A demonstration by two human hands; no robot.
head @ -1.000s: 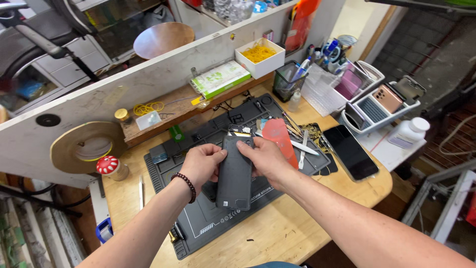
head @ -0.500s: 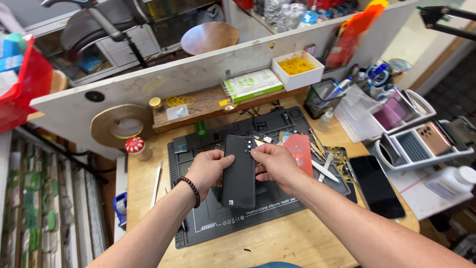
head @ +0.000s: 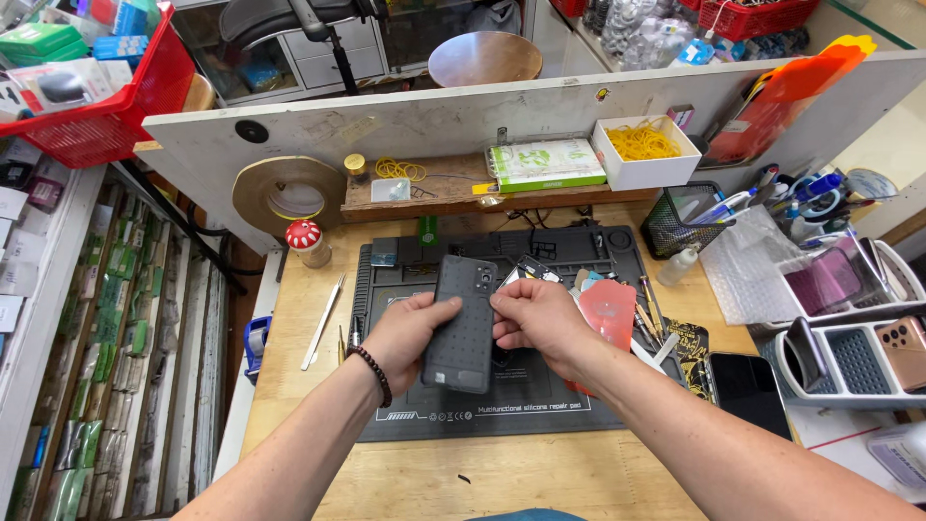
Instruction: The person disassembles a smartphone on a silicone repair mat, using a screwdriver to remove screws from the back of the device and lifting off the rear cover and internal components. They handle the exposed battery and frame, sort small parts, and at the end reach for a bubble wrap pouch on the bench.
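Both of my hands hold a dark grey phone case with a dotted back, upright over the black silicone repair mat. My left hand, with a beaded bracelet at the wrist, grips its left edge. My right hand grips the right edge near the top. A red-orange translucent sheet lies on the mat just right of my right hand, beside small tools.
A black phone lies on the table at the right, by white trays with phones. A mesh pen basket, a white box of rubber bands, a tape roll and a mushroom-shaped bottle stand at the back. Tweezers lie left of the mat.
The view has shifted so the bench sits further right and lower. Both hands still hold the case; it looks turned a little more upright.
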